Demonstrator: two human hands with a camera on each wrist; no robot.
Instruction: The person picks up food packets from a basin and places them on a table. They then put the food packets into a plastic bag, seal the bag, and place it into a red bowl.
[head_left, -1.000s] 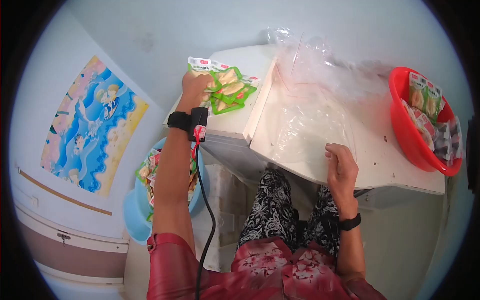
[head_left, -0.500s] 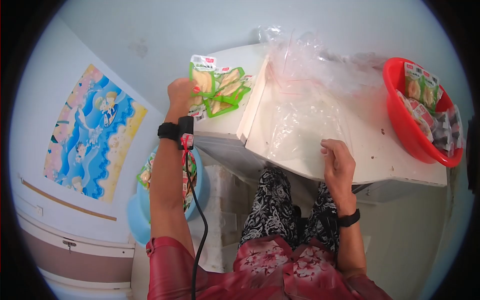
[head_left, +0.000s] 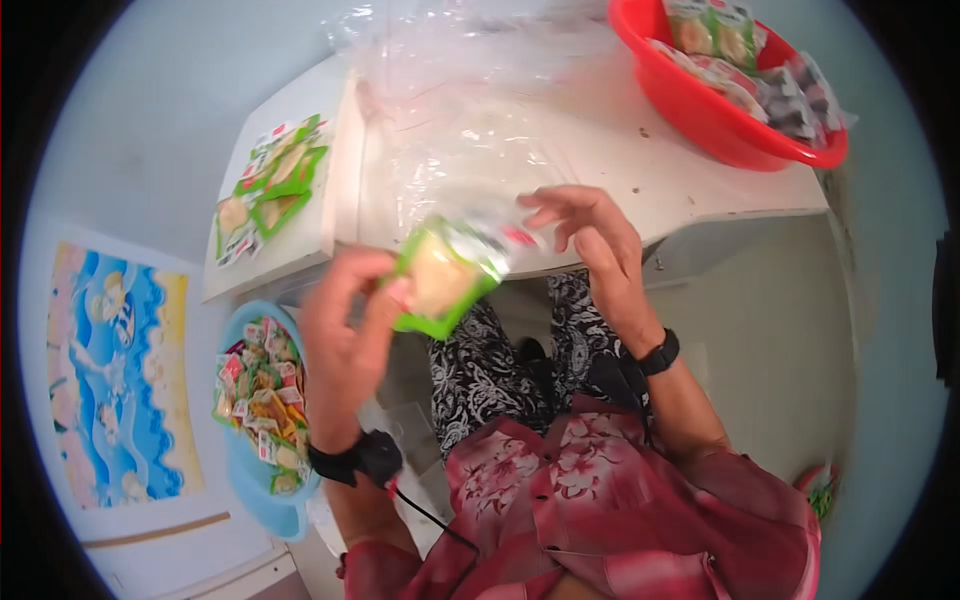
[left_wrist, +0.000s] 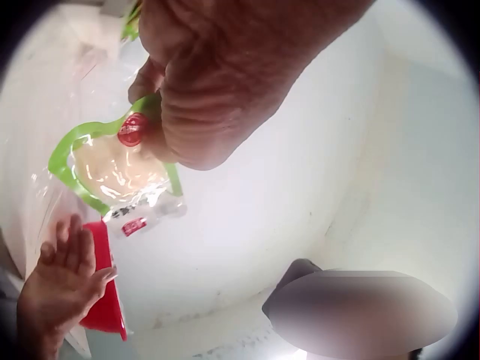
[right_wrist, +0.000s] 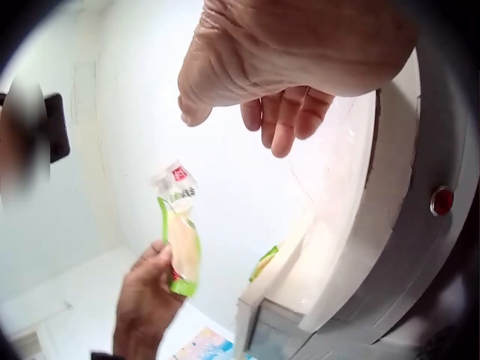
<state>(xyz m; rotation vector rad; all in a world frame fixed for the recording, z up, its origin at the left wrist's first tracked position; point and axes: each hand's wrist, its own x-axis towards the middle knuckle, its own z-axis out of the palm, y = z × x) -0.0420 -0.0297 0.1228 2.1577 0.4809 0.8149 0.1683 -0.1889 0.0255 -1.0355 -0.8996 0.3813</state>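
Note:
In the head view the left hand (head_left: 347, 325) pinches one corner of a green-edged food packet (head_left: 440, 275) between thumb and fingers, above the front edge of the table. The left wrist view shows the packet (left_wrist: 120, 169) with a pale piece inside and a red label. Just right of the packet's white end, the right hand (head_left: 600, 250) holds nothing, its fingers loosely spread; in the right wrist view a gap separates this hand (right_wrist: 285, 60) from the packet (right_wrist: 182, 247). More green-edged packets (head_left: 285, 170) lie on the left table section.
Clear plastic bags (head_left: 470, 150) lie on the white table (head_left: 680, 190). At the right back stands a red basin (head_left: 690, 115) with packets. A blue basin (head_left: 240, 322) full of packets is low at the left. A raised ledge (head_left: 345, 170) divides the tabletop.
The left hand has come from the left table section toward the body's middle, carrying one packet. The right hand has risen with its fingers more spread. The head view has shifted rightward.

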